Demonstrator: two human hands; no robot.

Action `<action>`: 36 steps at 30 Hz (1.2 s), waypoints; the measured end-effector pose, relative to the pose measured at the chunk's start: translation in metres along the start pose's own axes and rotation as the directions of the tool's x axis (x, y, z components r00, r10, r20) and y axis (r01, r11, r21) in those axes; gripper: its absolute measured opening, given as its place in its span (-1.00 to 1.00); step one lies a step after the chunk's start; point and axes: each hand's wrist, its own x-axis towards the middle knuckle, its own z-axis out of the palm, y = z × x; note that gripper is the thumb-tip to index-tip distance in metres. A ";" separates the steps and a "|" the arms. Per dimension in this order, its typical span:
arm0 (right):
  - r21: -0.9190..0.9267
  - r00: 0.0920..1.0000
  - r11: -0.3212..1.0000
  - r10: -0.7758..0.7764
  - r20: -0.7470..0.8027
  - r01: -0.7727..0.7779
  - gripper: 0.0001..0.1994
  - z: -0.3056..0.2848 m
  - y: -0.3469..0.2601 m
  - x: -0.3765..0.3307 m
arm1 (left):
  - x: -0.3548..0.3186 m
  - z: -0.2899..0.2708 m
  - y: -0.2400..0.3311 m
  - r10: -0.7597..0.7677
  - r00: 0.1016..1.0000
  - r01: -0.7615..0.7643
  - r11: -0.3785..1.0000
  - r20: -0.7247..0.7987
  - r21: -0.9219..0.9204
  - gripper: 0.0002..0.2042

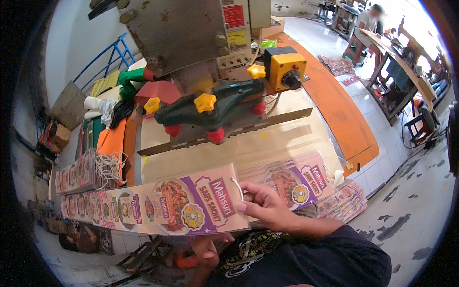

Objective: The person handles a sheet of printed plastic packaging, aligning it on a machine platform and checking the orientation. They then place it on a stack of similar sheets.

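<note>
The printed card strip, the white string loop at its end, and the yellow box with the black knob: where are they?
printed card strip (pixel 158 208): head view, on its printed middle.
white string loop (pixel 238 188): head view, on the cord by the right hand (pixel 267 205), middle of the hand.
yellow box (pixel 282 64): head view, on its yellow front face.

Place: small print-finishing workshop (tiled floor)
Evidence: bench-mounted punching machine (pixel 210 91); stacked printed cardboard strips (pixel 306 184); wooden worktables (pixel 397 71)

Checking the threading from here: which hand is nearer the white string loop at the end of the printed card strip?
Right. The right hand has its fingertips on the white string loop at the card strip's end. The left hand is below the strip's lower edge, apart from the loop.
</note>
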 end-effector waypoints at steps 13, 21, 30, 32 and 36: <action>-0.112 0.943 0.965 -0.258 -0.212 0.238 -0.56 -0.061 -0.026 -0.038 | 0.038 -0.060 0.031 -0.151 0.728 -0.270 0.834 -0.669 -0.481 -0.26; -0.194 0.846 0.921 -0.387 -0.366 0.337 -0.59 -0.096 -0.049 -0.059 | 0.048 -0.079 0.044 -0.200 0.410 -0.219 0.926 -0.890 -0.309 -0.45; -0.367 0.855 0.919 -0.304 -0.420 0.147 -0.75 -0.093 -0.081 -0.067 | 0.038 -0.094 0.032 -0.181 0.637 -0.172 0.914 -0.749 -0.367 -0.46; -0.383 0.861 0.913 -0.302 -0.409 0.138 -0.74 -0.096 -0.078 -0.068 | 0.043 -0.090 0.036 -0.220 0.619 -0.160 0.905 -0.754 -0.394 -0.46; -0.448 0.856 0.888 -0.309 -0.413 0.104 -0.74 -0.114 -0.065 -0.070 | 0.048 -0.093 0.036 -0.207 0.675 -0.120 0.916 -0.708 -0.382 -0.44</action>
